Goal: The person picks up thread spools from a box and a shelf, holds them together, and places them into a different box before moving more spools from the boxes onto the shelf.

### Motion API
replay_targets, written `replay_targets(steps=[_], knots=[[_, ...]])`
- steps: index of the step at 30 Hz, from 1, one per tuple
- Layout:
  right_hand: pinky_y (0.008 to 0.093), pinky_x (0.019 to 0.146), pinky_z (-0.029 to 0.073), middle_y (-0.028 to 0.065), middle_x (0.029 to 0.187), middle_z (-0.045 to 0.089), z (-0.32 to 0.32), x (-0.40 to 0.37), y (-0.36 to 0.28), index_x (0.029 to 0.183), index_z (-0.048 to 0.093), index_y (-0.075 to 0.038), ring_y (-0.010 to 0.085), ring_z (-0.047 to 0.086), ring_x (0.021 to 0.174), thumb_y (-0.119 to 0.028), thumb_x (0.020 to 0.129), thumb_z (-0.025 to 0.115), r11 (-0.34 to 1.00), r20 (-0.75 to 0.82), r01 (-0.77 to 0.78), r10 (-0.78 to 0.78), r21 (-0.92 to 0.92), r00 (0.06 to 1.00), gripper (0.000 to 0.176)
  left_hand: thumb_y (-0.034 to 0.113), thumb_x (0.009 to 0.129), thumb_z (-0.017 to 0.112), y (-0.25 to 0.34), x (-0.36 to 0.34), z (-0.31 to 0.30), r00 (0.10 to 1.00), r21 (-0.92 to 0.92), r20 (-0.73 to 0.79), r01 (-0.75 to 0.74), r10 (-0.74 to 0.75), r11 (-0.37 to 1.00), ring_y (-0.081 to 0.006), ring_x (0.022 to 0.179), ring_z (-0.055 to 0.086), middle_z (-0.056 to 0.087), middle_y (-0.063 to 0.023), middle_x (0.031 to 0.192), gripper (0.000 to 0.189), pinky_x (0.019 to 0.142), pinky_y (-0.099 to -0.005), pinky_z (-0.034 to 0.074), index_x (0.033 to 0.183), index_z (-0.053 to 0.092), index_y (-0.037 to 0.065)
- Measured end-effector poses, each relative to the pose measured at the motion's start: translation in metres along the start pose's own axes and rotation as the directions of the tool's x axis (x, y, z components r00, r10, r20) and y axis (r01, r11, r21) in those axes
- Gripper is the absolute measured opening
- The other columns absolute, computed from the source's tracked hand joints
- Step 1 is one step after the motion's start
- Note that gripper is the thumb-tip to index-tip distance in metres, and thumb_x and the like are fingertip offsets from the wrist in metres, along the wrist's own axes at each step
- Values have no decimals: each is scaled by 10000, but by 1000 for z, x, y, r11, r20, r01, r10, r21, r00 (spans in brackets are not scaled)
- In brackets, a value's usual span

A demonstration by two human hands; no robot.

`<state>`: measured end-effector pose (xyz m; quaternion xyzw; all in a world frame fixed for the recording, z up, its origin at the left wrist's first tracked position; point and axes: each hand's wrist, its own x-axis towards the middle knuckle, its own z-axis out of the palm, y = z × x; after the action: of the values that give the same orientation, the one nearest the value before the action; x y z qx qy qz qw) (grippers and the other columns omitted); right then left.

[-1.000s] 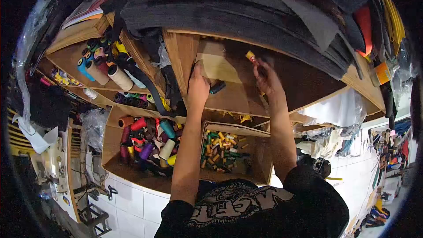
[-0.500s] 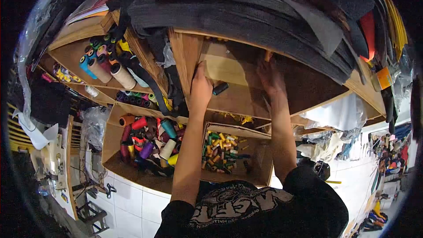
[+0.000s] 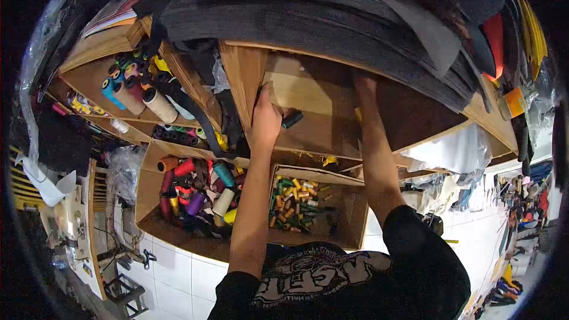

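Now reaches deep into the shelf compartment point(image 3: 320, 136) with the right hand point(image 3: 365, 86) — cannot make out its shadowed fingers. Rests the left hand point(image 3: 267, 120) against the wooden divider point(image 3: 242, 74) with partly curled fingers and unclear grip, near the dark spool point(image 3: 292, 119) lying inside.

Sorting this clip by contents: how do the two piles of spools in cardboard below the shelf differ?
The left pile has large spools; the right pile, small ones.
The left pile shows red, purple and teal; the right pile, mostly yellow and green.
Both lie jumbled.
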<state>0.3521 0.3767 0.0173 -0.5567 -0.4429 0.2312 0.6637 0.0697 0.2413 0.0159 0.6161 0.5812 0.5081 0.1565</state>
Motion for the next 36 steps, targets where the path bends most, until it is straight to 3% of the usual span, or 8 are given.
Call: replay_targets(steps=[3,6,14,17,30,32,34,36], knots=[[374,848,437,114,1006,570,7,0,6,1080,559,-29,229,547,936,-239,879,595,994,9,47,-46,-100,999,293,-61,821,400,0,2,-1,1000,-3,-10,-22,22,1000,-459,977,556,552,-316,1083,429,810,-493,448,1243,447,-1],[378,846,440,127,995,577,9,-4,9,1068,565,-22,241,555,933,-246,880,591,983,11,76,-76,-169,997,293,-51,824,437,-1,2,-5,980,121,159,97,-116,988,-452,1039,530,499,-289,1221,522,846,-475,454,1335,358,24],[387,838,450,163,967,593,19,-4,11,1034,579,-6,274,576,924,-266,883,582,950,14,131,-132,-283,991,300,-43,827,406,-1,2,-1,997,9,71,25,-26,1000,-461,1066,515,513,-322,1173,469,894,-480,425,1294,390,6],[390,835,454,176,956,599,17,-4,12,1022,584,0,286,584,921,-273,885,578,940,20,139,-140,-312,990,306,-44,823,404,-8,3,3,993,-2,-4,-116,116,993,-464,1073,507,511,-322,1176,480,899,-476,422,1300,385,7],[405,823,469,234,909,626,-30,-33,-42,967,608,26,338,618,907,-305,890,563,909,185,238,-183,-341,966,343,-91,798,397,8,2,-7,998,30,49,38,-40,999,-433,1036,547,557,-287,1133,492,861,-466,450,1282,420,-7],[407,821,472,243,902,630,-44,-53,-73,959,611,30,346,623,905,-310,891,560,799,284,239,-90,-552,955,351,-85,803,402,16,1,-11,992,42,79,98,-102,994,-433,1026,554,559,-284,1137,508,852,-469,454,1304,404,-1],[409,827,482,272,994,611,-59,-85,-99,1023,595,21,380,609,968,-246,854,569,512,375,305,36,-803,927,317,-67,815,423,-2,0,1,1000,34,1,-25,25,999,-425,1006,567,569,-278,1130,505,833,-467,464,1314,399,9],[380,831,498,277,1110,573,-62,-109,-109,1144,565,-9,384,582,1025,-114,796,587,370,397,285,273,-884,876,365,-63,818,431,1,0,-1,1000,39,15,-6,6,999,-423,989,576,576,-276,1120,500,824,-464,470,1312,403,11]])
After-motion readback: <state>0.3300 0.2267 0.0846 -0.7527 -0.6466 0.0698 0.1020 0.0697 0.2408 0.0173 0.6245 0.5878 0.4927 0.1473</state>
